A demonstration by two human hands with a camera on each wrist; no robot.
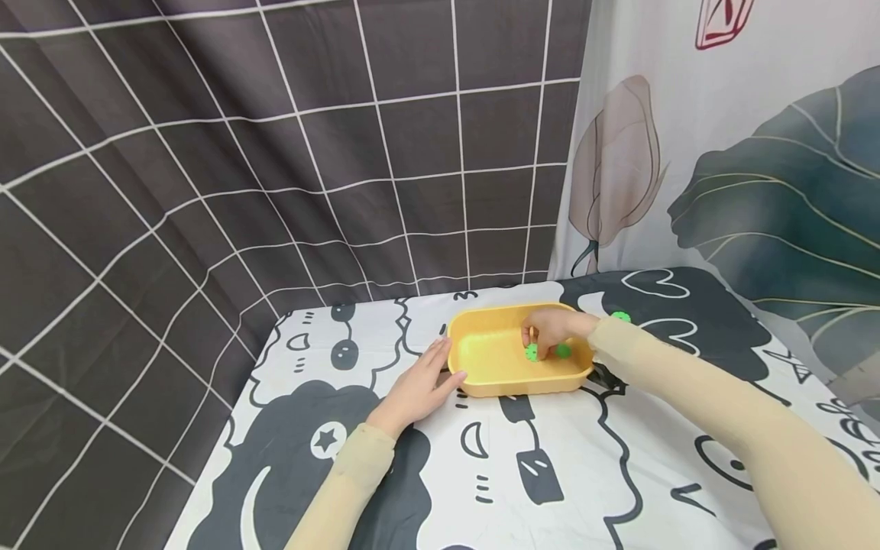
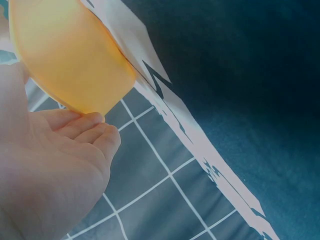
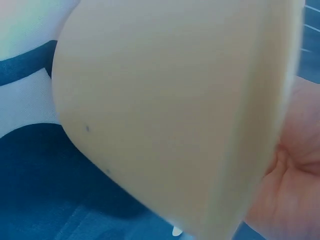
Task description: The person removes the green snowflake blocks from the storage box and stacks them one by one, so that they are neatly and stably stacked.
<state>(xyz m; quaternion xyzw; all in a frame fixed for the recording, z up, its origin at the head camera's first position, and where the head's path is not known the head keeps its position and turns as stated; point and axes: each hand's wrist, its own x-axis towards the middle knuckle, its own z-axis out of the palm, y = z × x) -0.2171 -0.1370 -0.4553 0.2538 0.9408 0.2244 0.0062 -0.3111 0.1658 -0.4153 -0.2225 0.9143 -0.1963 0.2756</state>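
Note:
A yellow oblong plastic basin (image 1: 491, 388) sits on the patterned cloth. My left hand (image 1: 418, 386) rests against its left end, fingers fairly straight and thumb spread toward the near corner. In the left wrist view, the left fingertips (image 2: 95, 119) touch the yellow wall (image 2: 75, 55). My right hand (image 1: 550, 328) reaches down inside the basin and pinches a small bright green piece (image 1: 532, 352) with bumpy edges. Another small green piece (image 1: 564, 351) lies beside that hand on the basin floor. The right wrist view shows mostly the basin's outer wall (image 3: 160, 110), hiding the fingers.
A third green piece (image 1: 621, 315) shows outside the basin, just beyond the right sleeve. The black-and-white cartoon cloth (image 1: 509, 473) covers the surface. A dark grid curtain (image 1: 412, 137) hangs behind and at left, a leaf-print curtain (image 1: 777, 183) at the right.

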